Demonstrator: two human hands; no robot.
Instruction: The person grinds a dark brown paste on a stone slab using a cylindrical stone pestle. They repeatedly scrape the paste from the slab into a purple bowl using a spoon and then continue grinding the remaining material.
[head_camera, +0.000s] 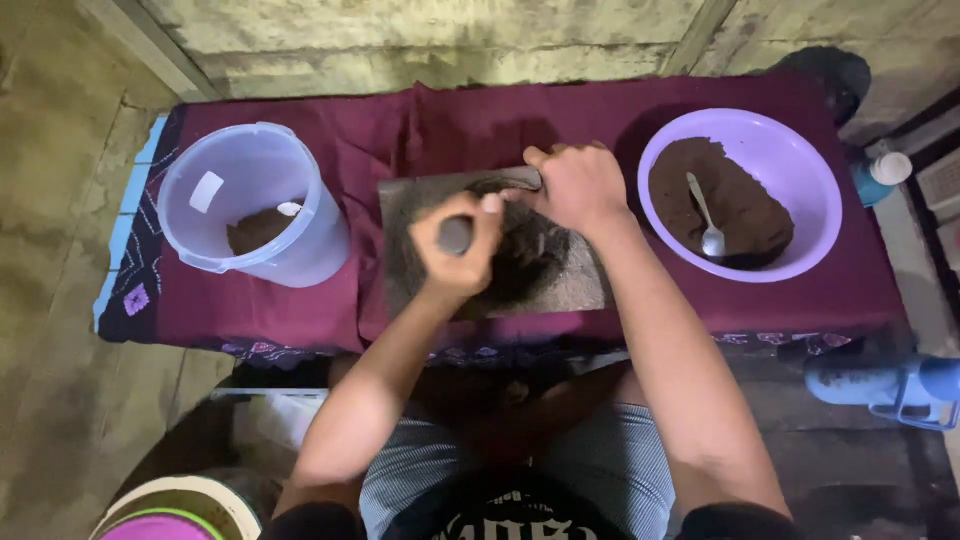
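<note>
A low tabletop (400, 300) under a dark maroon cloth (450, 130) spans the middle of the frame. At its centre lies a flat grey grinding stone (590, 285), smeared with a dark brown paste (530, 255). A slab like that looks heavy and rigid, so it should stay put under pressure; its rough face would grip the paste rather than let it slide.

At the right sits a purple bowl (800, 160) holding dark brown powder (735, 205) with a metal spoon (708, 225) standing in it. At the left is a clear plastic bucket (250, 200), with a little of the same brown material at the bottom. Both vessels look light and easy to tip.

The left hand (458, 245) is clenched around one end of a grey stone roller (456, 236), which lies across the middle of the slab. The right hand (578, 185) is closed over its far end, just above the paste. The roller looks dense, stiff and smooth, perhaps slick where paste coats it, so the bare ends are the sound places to hold it.
</note>
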